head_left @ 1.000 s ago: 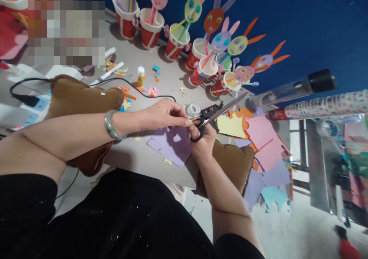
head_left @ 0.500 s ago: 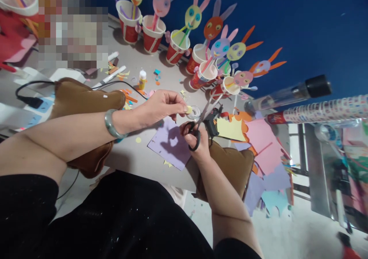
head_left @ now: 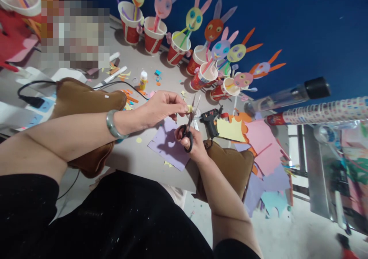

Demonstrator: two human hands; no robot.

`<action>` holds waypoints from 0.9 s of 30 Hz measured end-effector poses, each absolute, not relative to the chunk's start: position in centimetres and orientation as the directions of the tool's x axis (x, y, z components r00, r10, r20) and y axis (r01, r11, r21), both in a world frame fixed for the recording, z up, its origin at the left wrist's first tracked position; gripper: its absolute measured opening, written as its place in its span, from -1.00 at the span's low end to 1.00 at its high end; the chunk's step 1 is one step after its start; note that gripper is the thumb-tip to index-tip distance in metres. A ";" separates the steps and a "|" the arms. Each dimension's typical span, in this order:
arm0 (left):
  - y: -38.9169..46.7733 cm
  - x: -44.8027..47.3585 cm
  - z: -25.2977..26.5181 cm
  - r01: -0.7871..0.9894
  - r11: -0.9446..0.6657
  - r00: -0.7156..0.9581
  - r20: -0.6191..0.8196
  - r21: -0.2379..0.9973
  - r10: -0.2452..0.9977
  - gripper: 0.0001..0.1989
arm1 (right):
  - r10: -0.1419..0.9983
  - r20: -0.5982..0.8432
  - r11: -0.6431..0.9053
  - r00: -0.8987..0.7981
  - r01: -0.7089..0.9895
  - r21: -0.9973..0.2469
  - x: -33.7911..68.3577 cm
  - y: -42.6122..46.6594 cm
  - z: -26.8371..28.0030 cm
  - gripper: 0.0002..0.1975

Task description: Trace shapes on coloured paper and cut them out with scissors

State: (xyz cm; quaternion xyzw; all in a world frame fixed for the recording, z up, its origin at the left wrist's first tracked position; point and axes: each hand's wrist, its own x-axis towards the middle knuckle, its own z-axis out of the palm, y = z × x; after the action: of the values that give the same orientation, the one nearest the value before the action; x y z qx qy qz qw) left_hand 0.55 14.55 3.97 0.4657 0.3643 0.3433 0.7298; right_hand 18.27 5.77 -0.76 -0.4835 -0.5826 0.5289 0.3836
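Between the fingertips of my left hand (head_left: 169, 104) is a small yellow piece of paper (head_left: 189, 108). My right hand (head_left: 194, 142) grips black-handled scissors (head_left: 189, 133), their blades pointing up and slightly apart beside the yellow piece. Whether the blades touch the paper I cannot tell. Below both hands lies a purple sheet of paper (head_left: 165, 147) on the table. A black glue gun (head_left: 209, 120) rests just right of the scissors. To the left of the purple sheet sits a small yellow paper disc (head_left: 139, 140).
Red paper cups (head_left: 178, 50) with paper rabbit faces on straws line the back. A glue bottle (head_left: 143, 80) stands behind my left hand. Brown cushions (head_left: 89, 98) lie under my arms. Coloured paper sheets (head_left: 263, 145) and a long stack of cups (head_left: 319, 109) are at the right.
My right hand has moved left with the scissors, bringing the blades up against or close beside the yellow paper. The glue gun is now more exposed. My left hand stays nearly in place.
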 end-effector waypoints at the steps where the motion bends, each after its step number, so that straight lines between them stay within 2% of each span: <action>1: 14.6 0.6 4.0 -0.158 0.330 0.495 -0.215 0.931 0.842 -0.84 | 0.970 -0.068 -0.030 -0.234 0.165 -0.986 18.3 5.8 -0.7 -0.34; 18: 14.5 0.6 4.4 -0.123 0.337 0.483 -0.240 0.933 0.842 -0.80 | 0.977 -0.070 -0.025 -0.204 0.217 -0.976 18.3 6.0 -0.8 -0.33; 27: 14.5 0.7 4.6 -0.126 0.347 0.483 -0.249 0.929 0.840 -0.78 | 0.976 -0.091 -0.054 -0.199 0.184 -0.982 18.3 5.9 -0.7 -0.33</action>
State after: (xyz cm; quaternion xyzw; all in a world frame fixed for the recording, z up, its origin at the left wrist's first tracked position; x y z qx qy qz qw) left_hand 0.65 14.49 4.60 0.4641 0.3846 0.3329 0.7252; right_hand 18.27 5.95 -0.74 -0.5057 -0.5732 0.5207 0.3803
